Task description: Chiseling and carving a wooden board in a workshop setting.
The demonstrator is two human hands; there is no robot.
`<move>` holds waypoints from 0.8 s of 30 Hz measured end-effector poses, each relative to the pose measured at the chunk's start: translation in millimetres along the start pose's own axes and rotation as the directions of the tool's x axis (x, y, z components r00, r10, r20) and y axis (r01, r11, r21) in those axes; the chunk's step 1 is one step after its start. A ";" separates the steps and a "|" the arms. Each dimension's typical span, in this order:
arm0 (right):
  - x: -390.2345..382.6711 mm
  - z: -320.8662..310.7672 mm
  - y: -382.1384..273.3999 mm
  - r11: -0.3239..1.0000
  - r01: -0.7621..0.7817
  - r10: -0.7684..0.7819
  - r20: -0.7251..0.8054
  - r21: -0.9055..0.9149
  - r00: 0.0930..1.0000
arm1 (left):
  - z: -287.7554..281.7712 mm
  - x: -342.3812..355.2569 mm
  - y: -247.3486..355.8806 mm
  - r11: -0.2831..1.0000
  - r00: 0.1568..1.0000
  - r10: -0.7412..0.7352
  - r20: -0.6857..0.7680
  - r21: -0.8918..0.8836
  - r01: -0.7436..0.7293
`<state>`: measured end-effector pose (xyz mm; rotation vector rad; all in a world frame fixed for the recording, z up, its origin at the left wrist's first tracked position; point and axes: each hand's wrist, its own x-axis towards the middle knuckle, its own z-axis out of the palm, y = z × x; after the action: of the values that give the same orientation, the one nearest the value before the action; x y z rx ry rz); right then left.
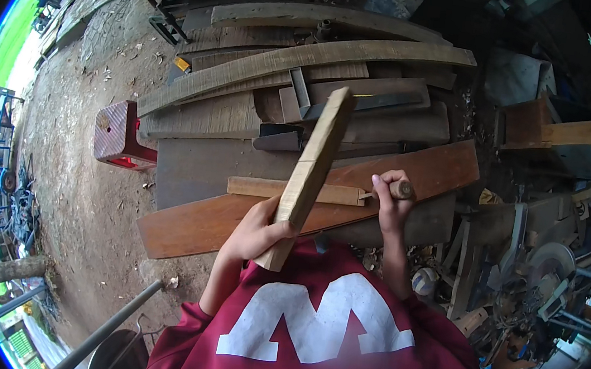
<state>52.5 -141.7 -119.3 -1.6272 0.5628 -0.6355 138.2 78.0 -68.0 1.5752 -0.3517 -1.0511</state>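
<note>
My left hand (256,229) is wrapped round the lower end of a squared wooden bar (315,159), which slants up and away from me. A thin line crosses the bar's upper face. My right hand (395,208) grips a chisel (402,189) by its round wooden handle, and its short metal blade points left. The blade tip is at the right end of a light wooden strip (270,188); whether they touch, I cannot tell. Under the strip lies a long reddish-brown board (430,168), placed aslant before me. The raised bar hides part of the strip and board.
Beyond the board lie curved planks (309,58), a metal square (299,91) and a dark open-topped piece (277,139). A red-and-white stool (115,129) stands left on the dirt floor. A small yellow object (182,64) lies by the planks. Clutter and a ball (426,281) are at right.
</note>
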 end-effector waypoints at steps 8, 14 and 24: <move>-1.1 -17.8 -34.9 0.931 -0.019 -0.066 0.221 0.363 0.973 | -2.7 -44.5 10.9 0.837 0.929 -0.325 -0.178 0.403 0.370; -18.5 -38.1 -47.8 0.997 -0.078 0.078 0.335 -0.012 0.939 | 1.3 -39.1 9.0 0.831 0.965 -0.209 -0.159 0.490 0.261; -70.1 -80.9 -45.6 0.766 -0.597 0.537 0.272 0.240 0.799 | 14.7 -20.7 6.8 0.827 0.978 -0.147 -0.151 0.523 0.205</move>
<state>-53.6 -146.2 -71.7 -1.1075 0.7340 -0.0981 117.5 81.4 -52.1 2.1965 -0.4627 -1.0576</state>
